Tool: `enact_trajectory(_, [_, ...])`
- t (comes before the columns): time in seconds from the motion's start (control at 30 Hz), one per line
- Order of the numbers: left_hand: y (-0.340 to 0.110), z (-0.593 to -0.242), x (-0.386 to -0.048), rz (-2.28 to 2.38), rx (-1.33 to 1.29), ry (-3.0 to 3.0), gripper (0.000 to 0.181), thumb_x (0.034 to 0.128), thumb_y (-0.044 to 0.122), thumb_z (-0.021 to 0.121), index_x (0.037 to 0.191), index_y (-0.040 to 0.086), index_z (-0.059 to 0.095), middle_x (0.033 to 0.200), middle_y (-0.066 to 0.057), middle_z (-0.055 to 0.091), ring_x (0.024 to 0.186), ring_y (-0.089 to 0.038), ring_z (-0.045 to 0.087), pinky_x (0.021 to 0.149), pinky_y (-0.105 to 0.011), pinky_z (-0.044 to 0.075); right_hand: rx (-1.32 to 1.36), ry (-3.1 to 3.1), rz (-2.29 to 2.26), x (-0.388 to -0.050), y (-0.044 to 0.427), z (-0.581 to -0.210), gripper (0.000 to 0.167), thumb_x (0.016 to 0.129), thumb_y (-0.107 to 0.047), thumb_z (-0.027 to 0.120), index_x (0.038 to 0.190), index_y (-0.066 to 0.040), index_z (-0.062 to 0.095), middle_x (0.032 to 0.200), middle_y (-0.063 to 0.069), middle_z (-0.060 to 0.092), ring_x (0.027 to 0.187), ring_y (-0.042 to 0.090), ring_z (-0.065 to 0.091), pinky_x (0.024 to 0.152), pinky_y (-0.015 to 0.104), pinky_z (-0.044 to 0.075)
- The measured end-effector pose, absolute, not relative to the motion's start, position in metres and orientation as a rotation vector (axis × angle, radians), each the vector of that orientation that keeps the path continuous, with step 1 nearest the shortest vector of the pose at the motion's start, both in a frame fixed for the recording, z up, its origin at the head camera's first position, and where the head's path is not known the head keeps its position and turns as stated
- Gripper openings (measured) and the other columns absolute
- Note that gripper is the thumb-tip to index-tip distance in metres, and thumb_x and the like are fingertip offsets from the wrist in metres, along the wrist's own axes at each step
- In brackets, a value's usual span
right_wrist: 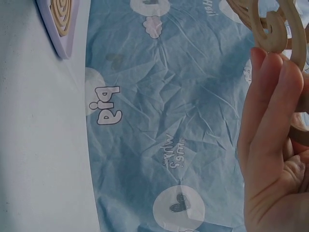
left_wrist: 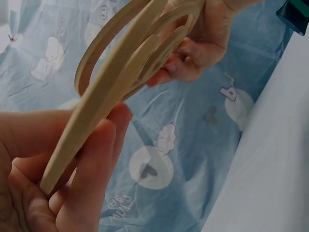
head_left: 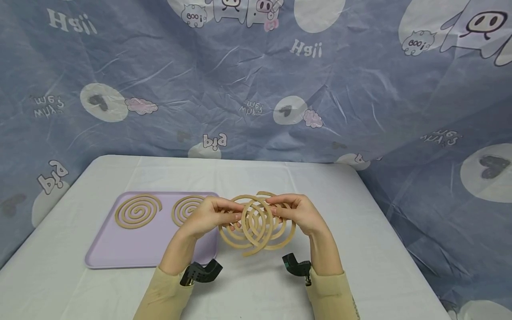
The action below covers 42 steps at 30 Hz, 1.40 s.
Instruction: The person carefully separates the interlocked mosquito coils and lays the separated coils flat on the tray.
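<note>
Two tan spiral mosquito coils, a left one (head_left: 236, 245) and a right one (head_left: 282, 246), are held up above the table in the head view. Their rings overlap and cross in the middle; whether they are interlocked I cannot tell. My left hand (head_left: 212, 215) pinches the left side between thumb and fingers. On the other side, my right hand (head_left: 298, 211) pinches the coils near their upper right. From the left wrist, a coil (left_wrist: 104, 92) appears edge-on between the fingers. Part of a coil (right_wrist: 275, 31) rises above the right fingertips in the right wrist view.
A lilac tray (head_left: 148, 253) lies on the white table (head_left: 360, 258), left of the held coils. It bears one flat coil (head_left: 138, 212) at its left and another coil (head_left: 186, 209) partly hidden by my left hand. Blue printed cloth (head_left: 240, 75) hangs behind.
</note>
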<state>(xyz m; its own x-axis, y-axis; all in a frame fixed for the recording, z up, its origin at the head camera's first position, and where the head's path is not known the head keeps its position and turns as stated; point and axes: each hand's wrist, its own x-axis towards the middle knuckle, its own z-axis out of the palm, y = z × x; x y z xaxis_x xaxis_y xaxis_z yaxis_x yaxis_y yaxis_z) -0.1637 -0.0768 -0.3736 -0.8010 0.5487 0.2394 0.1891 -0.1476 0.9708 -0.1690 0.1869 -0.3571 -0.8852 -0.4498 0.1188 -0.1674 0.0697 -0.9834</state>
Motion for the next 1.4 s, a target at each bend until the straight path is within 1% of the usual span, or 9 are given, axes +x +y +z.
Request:
enact_trajectory(0.17, [-0.083,-0.373,-0.163,1.964,0.885,1.876,0.024,0.0824,-0.007,0.064,0.103,-0.019,0.063,0.078,-0.023,0.067,0.059,-0.009,0.063,0.052,-0.021,0.052,-0.678,2.09,-1.865,-0.168,0.187,-0.356,0.029,0.086,0.001,0.065,0.11,0.017,0.059,0.084,0.007,0.066,0.061,0.011,0.058,0.055,0.022,0.052])
enact_trajectory(0.33, [-0.089,-0.373,-0.164,1.895,0.956,1.844,0.024,0.083,-0.007,0.062,0.103,-0.02,0.061,0.075,-0.006,0.07,0.06,-0.01,0.064,0.051,-0.023,0.053,-0.707,2.052,-1.832,-0.167,0.187,-0.357,0.031,0.085,-0.001,0.067,0.108,0.018,0.06,0.078,0.004,0.066,0.059,0.011,0.059,0.054,0.022,0.052])
enact_trajectory(0.57, [-0.087,-0.373,-0.164,1.924,0.93,1.872,0.022,0.084,-0.005,0.062,0.102,-0.018,0.063,0.077,-0.019,0.068,0.061,-0.011,0.063,0.053,-0.027,0.054,-0.727,2.048,-1.854,-0.168,0.188,-0.359,0.03,0.086,0.001,0.064,0.11,0.018,0.058,0.082,0.006,0.066,0.061,0.011,0.059,0.055,0.023,0.052])
enact_trajectory(0.77, [-0.083,-0.373,-0.164,2.01,0.918,1.912,0.017,0.0835,-0.007,0.061,0.097,-0.017,0.064,0.076,-0.014,0.068,0.06,-0.014,0.064,0.053,-0.029,0.054,-0.679,2.122,-1.871,-0.168,0.187,-0.356,0.031,0.086,-0.001,0.065,0.112,0.016,0.059,0.084,0.005,0.066,0.064,0.011,0.058,0.057,0.023,0.052])
enact_trajectory(0.97, [-0.081,-0.372,-0.163,2.078,0.842,1.92,0.02,0.0841,-0.009,0.059,0.101,-0.019,0.062,0.078,-0.007,0.068,0.063,-0.013,0.064,0.055,-0.025,0.054,-0.595,2.139,-1.933,-0.169,0.183,-0.356,0.03,0.085,0.0,0.065,0.111,0.016,0.06,0.08,0.003,0.067,0.064,0.011,0.058,0.057,0.022,0.051])
enact_trajectory(1.03, [-0.079,-0.372,-0.163,2.103,0.803,1.931,0.022,0.0845,-0.007,0.06,0.103,-0.018,0.062,0.08,-0.009,0.068,0.065,-0.012,0.064,0.056,-0.024,0.053,-0.556,2.131,-1.982,-0.168,0.182,-0.356,0.027,0.085,0.001,0.066,0.109,0.013,0.062,0.079,0.002,0.068,0.064,0.011,0.059,0.057,0.022,0.051])
enact_trajectory(1.13, [-0.076,-0.371,-0.163,2.133,0.751,1.971,0.023,0.0849,-0.005,0.062,0.105,-0.015,0.064,0.081,-0.01,0.068,0.066,-0.012,0.063,0.058,-0.023,0.053,-0.512,2.122,-2.055,-0.168,0.18,-0.356,0.02,0.084,0.002,0.066,0.104,0.0,0.07,0.078,0.002,0.069,0.065,0.012,0.061,0.057,0.021,0.051])
enact_trajectory(1.23, [-0.073,-0.37,-0.163,2.157,0.715,2.013,0.022,0.085,-0.003,0.063,0.104,-0.014,0.065,0.082,-0.01,0.068,0.065,-0.012,0.062,0.057,-0.023,0.053,-0.495,2.127,-2.093,-0.168,0.18,-0.357,0.019,0.084,0.001,0.067,0.099,-0.01,0.073,0.078,0.003,0.069,0.065,0.012,0.062,0.057,0.021,0.051])
enact_trajectory(1.4, [-0.072,-0.37,-0.162,2.164,0.712,2.022,0.022,0.0849,-0.003,0.063,0.104,-0.014,0.065,0.084,-0.014,0.068,0.065,-0.012,0.063,0.057,-0.023,0.054,-0.501,2.141,-2.105,-0.167,0.18,-0.356,0.021,0.084,0.001,0.067,0.105,0.004,0.069,0.079,0.003,0.068,0.063,0.011,0.06,0.056,0.021,0.051])
